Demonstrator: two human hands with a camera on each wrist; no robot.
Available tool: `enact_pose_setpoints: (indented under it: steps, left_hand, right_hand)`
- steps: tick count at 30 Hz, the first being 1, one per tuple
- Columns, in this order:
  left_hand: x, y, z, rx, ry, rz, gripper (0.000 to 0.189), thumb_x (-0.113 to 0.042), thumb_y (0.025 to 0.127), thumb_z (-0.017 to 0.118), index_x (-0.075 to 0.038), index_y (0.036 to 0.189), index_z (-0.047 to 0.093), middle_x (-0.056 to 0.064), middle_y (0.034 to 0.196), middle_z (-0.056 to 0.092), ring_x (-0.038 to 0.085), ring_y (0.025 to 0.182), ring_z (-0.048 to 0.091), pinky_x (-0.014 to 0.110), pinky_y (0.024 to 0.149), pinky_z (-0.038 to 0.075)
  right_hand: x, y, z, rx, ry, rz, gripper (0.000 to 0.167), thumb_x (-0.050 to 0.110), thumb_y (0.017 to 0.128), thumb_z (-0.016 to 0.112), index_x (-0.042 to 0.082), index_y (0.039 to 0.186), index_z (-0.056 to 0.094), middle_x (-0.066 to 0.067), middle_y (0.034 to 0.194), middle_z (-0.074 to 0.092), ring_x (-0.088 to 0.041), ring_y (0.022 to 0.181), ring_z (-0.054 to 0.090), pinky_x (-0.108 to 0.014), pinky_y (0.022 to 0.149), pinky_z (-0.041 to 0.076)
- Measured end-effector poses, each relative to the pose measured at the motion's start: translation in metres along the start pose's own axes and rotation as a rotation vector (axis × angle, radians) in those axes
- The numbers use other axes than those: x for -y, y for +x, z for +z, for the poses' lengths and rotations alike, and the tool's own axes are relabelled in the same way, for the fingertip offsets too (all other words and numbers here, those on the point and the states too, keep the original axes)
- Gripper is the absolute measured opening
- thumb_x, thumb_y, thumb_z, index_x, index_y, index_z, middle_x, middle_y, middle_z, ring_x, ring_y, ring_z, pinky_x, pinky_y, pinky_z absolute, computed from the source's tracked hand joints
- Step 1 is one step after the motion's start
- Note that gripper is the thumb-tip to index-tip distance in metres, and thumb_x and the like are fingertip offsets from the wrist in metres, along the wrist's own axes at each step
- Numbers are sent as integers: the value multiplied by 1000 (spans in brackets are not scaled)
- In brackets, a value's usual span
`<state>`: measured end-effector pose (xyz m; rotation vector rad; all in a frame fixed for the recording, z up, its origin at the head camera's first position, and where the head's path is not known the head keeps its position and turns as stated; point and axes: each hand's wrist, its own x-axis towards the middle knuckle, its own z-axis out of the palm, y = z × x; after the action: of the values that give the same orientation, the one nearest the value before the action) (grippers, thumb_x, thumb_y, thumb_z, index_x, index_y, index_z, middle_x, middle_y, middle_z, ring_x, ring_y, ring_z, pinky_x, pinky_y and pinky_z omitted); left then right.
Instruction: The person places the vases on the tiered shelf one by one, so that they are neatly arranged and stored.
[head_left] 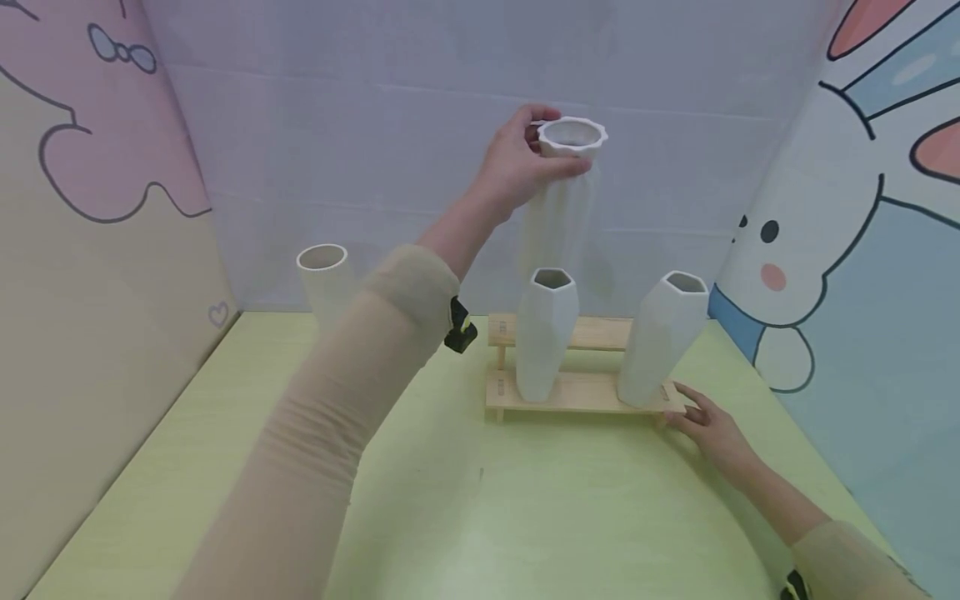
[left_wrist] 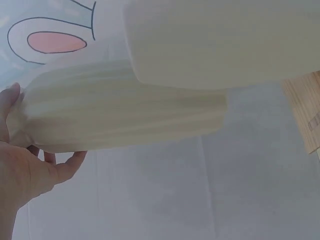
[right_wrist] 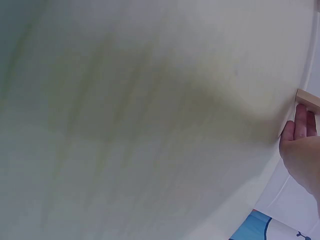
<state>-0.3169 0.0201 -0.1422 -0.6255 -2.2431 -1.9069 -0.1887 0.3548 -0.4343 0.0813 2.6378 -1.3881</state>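
Note:
My left hand [head_left: 517,158] grips a tall white fluted vase [head_left: 558,217] near its scalloped rim, thumb in front and fingers behind. In the left wrist view the ribbed body of this vase is raised, its lower end free of the shelf. Below it in the head view stands a two-step wooden rack [head_left: 577,404]. Two faceted white vases, a middle one [head_left: 546,333] and a right one [head_left: 660,342], stand on its lower step. My right hand [head_left: 716,433] pinches the right end of that lower step, beside the right vase.
At the left, another white vase [head_left: 322,279] with a round mouth is partly hidden by my left sleeve [head_left: 322,425]. The pale green table [head_left: 450,517] meets a plain back wall. Side panels with cartoon drawings [head_left: 795,275] close in both sides.

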Motion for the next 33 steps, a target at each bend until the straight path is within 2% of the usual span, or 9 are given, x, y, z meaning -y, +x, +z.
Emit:
enact_pose_setpoints:
  steps: [4, 13, 18, 22, 33]
  left_hand:
    - [2, -1, 8, 30, -21, 21, 72, -12, 69, 85, -14, 130, 46, 0, 116, 57, 12, 102, 54, 20, 80, 49]
    - [5, -3, 24, 91, -12, 37, 65, -11, 71, 82, -10, 126, 47, 0, 113, 55, 11, 101, 53, 19, 79, 49]
    - [8, -4, 30, 146, -23, 75, 63, -8, 70, 82, -8, 124, 48, 2, 111, 56, 13, 98, 54, 20, 76, 49]
    - [10, -5, 35, 186, -14, 79, 64, -8, 71, 82, -8, 125, 47, 2, 112, 56, 12, 98, 55, 20, 77, 49]
    - [12, -5, 60, 167, 11, 36, 76, -7, 70, 83, -9, 134, 43, 1, 122, 55, 9, 101, 55, 13, 79, 47]
  right_hand:
    - [0, 0, 1, -4, 5, -13, 79, 45, 94, 53, 11, 152, 13, -31, 140, 37, -46, 130, 37, -64, 102, 28]
    - [3, 0, 2, 6, -15, -8, 81, 48, 93, 53, 13, 152, 11, -31, 142, 35, -47, 132, 33, -65, 102, 27]
    - [3, -1, 2, 8, -16, -15, 80, 47, 93, 53, 13, 152, 12, -31, 143, 35, -47, 132, 32, -65, 102, 28]
    - [5, 0, 3, 6, -21, -5, 81, 48, 93, 53, 13, 152, 12, -31, 143, 35, -47, 133, 30, -65, 102, 27]
    - [4, 1, 3, 3, -6, -5, 80, 46, 93, 54, 12, 152, 13, -31, 142, 35, -47, 133, 30, -66, 103, 25]
